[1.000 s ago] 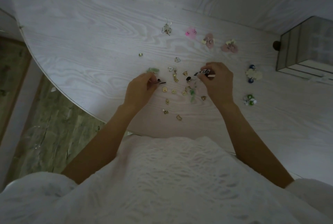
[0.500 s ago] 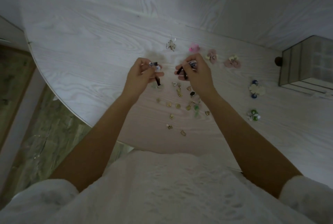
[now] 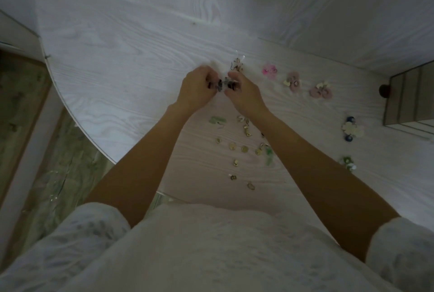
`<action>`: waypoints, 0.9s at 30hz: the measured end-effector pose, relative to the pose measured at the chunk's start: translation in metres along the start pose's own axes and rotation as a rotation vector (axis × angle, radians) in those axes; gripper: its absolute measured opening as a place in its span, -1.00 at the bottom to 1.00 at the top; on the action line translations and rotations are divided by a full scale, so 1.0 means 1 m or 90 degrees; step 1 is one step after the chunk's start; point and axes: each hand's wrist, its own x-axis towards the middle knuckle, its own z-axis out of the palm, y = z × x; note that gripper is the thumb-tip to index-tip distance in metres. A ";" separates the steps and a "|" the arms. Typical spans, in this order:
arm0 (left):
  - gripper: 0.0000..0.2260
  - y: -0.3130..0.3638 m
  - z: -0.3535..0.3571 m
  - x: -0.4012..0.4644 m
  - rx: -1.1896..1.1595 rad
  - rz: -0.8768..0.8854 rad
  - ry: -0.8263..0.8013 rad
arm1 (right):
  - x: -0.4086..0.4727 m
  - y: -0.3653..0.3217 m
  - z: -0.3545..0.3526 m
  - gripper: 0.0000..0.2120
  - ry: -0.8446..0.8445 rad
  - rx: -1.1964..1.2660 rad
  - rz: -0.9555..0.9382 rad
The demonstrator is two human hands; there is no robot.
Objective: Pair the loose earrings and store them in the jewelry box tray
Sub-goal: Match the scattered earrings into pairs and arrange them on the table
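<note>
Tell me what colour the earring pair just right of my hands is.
Bright pink, seen in the head view, lying on the white table.

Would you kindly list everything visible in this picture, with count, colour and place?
table: one, white wood grain, fills the view
jewelry box: one, grey, right edge
dark earrings: apparently two, dark, held between both hands
bright pink pair: one, far row
dusty pink pairs: two, far row, toward the box
blue and cream pair: one, in front of the box
green pair: one, nearest on the right
pale green earring: one, below the left wrist
small gold pieces: many, scattered between the forearms
left hand: pinching a dark earring
right hand: pinching a dark earring
</note>
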 end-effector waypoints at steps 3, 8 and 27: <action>-0.77 -0.009 -0.007 0.000 0.044 0.034 -0.004 | -0.008 0.010 -0.002 -0.65 0.022 0.002 -0.018; -0.49 -0.020 -0.013 0.005 0.155 0.018 -0.049 | 0.000 0.024 -0.006 -0.64 0.109 -0.131 -0.033; -0.62 -0.028 -0.007 0.026 0.097 -0.049 0.061 | 0.042 -0.007 0.038 -0.53 0.083 -0.194 -0.068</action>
